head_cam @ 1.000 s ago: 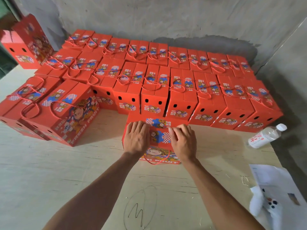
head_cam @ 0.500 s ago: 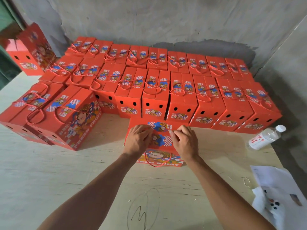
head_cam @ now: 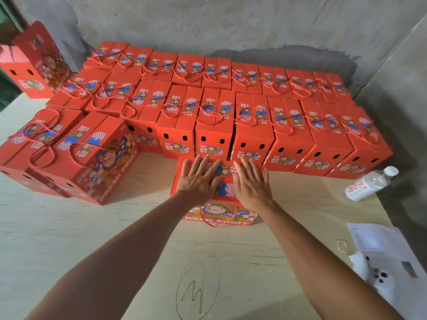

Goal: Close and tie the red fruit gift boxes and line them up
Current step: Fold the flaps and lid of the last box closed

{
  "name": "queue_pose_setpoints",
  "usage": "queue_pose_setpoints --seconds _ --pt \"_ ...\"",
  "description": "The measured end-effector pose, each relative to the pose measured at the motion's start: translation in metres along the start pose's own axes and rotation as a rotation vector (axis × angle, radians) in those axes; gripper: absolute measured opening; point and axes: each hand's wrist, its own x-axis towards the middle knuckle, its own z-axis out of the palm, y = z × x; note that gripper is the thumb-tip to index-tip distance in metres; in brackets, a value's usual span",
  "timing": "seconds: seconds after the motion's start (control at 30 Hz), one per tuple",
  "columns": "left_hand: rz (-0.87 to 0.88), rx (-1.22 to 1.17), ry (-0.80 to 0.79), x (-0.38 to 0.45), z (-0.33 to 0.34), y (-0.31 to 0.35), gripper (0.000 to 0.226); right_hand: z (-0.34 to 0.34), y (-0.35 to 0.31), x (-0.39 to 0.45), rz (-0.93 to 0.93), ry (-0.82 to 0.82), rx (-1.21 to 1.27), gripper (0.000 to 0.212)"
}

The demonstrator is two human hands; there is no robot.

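Note:
A red fruit gift box [head_cam: 225,210] stands on the pale wooden table in front of me, its printed front facing me and a red cord loop [head_cam: 219,221] hanging over that front. My left hand [head_cam: 199,179] lies flat on the left half of its lid with straight fingers. My right hand [head_cam: 250,182] lies flat on the right half the same way. Behind it stand rows of closed red boxes [head_cam: 213,125] with cords tied on top.
Two closed boxes [head_cam: 92,155] sit at an angle on the left. An open box [head_cam: 30,65] stands at the far left by the wall. A water bottle [head_cam: 369,183] lies at the right, with papers and a white cloth [head_cam: 388,262] at the right table edge.
Both hands were curled at the cord on the lid's middle; now their fingers are straight and spread flat on the lid. The view moved closer.

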Motion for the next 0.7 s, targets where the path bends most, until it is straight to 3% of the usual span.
queue_pose_setpoints --seconds 0.13,0.37,0.53,0.63,0.7 --pt "0.028 -0.001 0.005 0.014 -0.006 -0.012 0.056 -0.003 -0.013 0.004 0.083 0.0 0.118 0.051" --pt "-0.016 -0.017 0.015 0.021 -0.005 -0.014 0.057 0.007 -0.017 -0.008 0.215 0.205 0.151 0.061" --pt "-0.049 0.038 0.067 0.025 -0.014 -0.006 0.06 0.017 -0.008 -0.058 0.127 0.313 0.276 0.078" --pt "-0.142 0.122 0.039 0.028 -0.019 0.006 0.059 0.022 -0.013 -0.08 0.336 0.345 0.426 0.09" --pt "-0.224 0.194 0.005 0.026 -0.025 0.011 0.054 0.027 -0.025 -0.083 0.524 0.332 0.587 0.085"
